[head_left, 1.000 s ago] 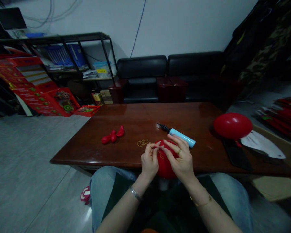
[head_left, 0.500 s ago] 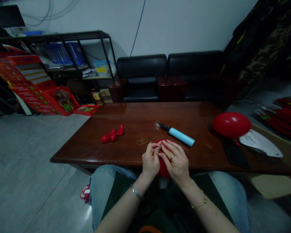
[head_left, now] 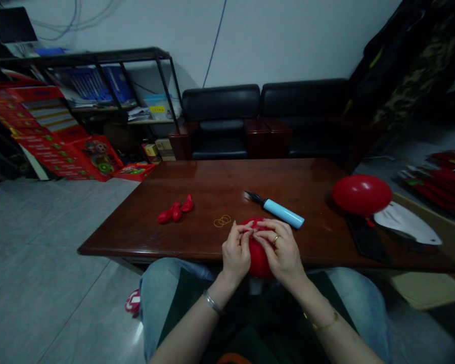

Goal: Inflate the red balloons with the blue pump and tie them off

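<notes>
Between my hands, at the table's near edge, is an inflated red balloon (head_left: 259, 260). My left hand (head_left: 236, 252) pinches at its upper part, thumb and fingers together. My right hand (head_left: 282, 250), with a ring on one finger, pinches at the same spot from the other side. The fingertips meet there and hide the balloon's neck. Just left of the hands lie several thin yellow rubber bands (head_left: 222, 221). Beyond my right hand a light-blue hand pump (head_left: 283, 213) with a black nozzle lies slantwise. Several uninflated red balloons (head_left: 176, 211) lie farther left.
On the right of the brown wooden table (head_left: 220, 182) rests another inflated red balloon (head_left: 362, 195), beside a black phone-like slab (head_left: 367, 242) and a white sheet (head_left: 407, 222). Black sofas (head_left: 223, 114) stand behind the table. Red boxes (head_left: 66, 151) are stacked at the left.
My right hand has shifted slightly to the right and its fingers have moved, so more of the held balloon shows between my hands. My left hand stays nearly in place.
</notes>
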`<state>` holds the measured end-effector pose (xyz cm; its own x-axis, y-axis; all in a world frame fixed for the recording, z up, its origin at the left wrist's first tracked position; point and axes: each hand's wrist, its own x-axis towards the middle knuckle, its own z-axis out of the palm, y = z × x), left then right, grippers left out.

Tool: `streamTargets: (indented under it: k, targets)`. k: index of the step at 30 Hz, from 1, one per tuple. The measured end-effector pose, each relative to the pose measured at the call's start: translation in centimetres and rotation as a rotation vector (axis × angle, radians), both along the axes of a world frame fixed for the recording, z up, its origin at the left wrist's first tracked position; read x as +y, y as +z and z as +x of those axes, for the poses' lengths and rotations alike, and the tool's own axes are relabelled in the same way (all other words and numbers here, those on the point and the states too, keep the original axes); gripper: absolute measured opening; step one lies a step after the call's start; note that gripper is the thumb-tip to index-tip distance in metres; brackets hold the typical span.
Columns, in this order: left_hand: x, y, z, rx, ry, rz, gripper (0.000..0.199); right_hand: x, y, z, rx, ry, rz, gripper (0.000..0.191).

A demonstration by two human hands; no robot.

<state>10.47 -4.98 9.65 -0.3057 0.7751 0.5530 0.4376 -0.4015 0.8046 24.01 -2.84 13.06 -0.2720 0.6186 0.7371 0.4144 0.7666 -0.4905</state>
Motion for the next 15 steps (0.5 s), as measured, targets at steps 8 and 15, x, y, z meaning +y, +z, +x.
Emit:
streamTargets:
  k: [8, 15]
  targets:
    - [-0.2, 0.6, 0.2, -0.047, -0.029, -0.018, 0.008, 0.6, 0.4, 1.3, -0.103, 0.034, -0.1, 0.016]
    - [-0.3, 0.5, 0.2, -0.039, -0.001, -0.029, 0.008, 0.5, 0.9, 1.2, -0.075, 0.038, -0.178, 0.017]
